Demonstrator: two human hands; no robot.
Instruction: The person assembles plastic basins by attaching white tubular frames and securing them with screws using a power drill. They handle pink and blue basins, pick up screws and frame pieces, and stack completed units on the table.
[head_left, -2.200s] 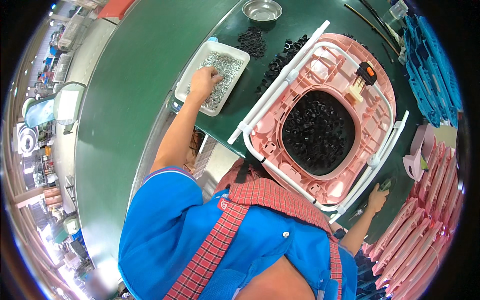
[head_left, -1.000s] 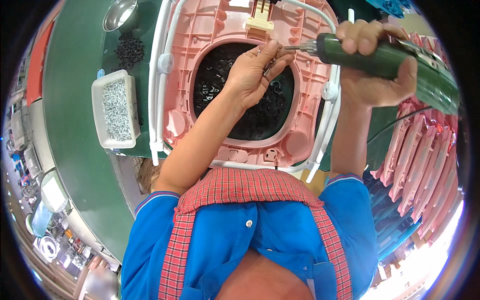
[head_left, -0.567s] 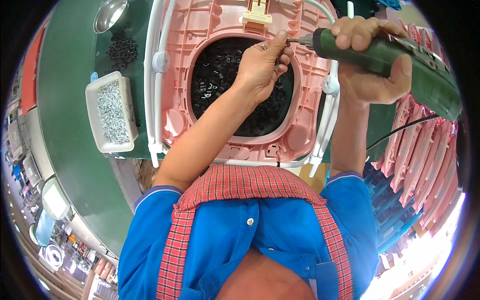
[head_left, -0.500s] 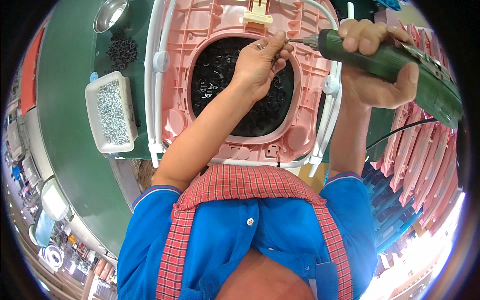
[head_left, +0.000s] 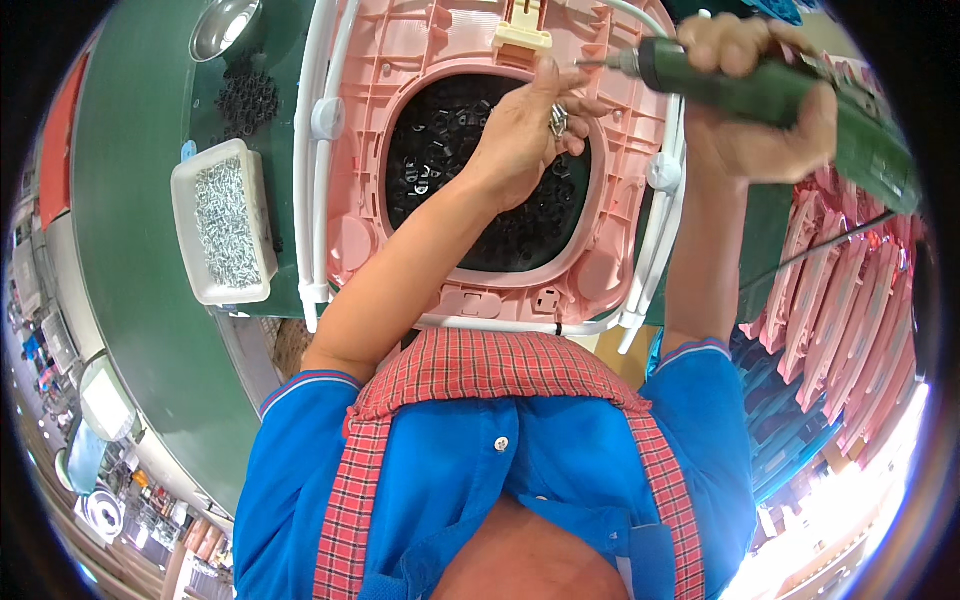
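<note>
Screwdriver (head_left: 770,95), dark-green, cylindrical, corded, sits clamped in right-hand grip (head_left: 745,145), slim metal bit (head_left: 597,62) over pink plastic panel (head_left: 360,170), just beside left-hand grip (head_left: 520,130) curled around silver metal screws (head_left: 559,120); apparently screw-loading, next calling for steady alignment.

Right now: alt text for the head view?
A person's right hand grips a green power screwdriver, its bit pointing toward the left hand, which holds silver pieces over a pink frame with white tubes. To the left, a white tray of silver fasteners and black parts rest on a green table.
</note>
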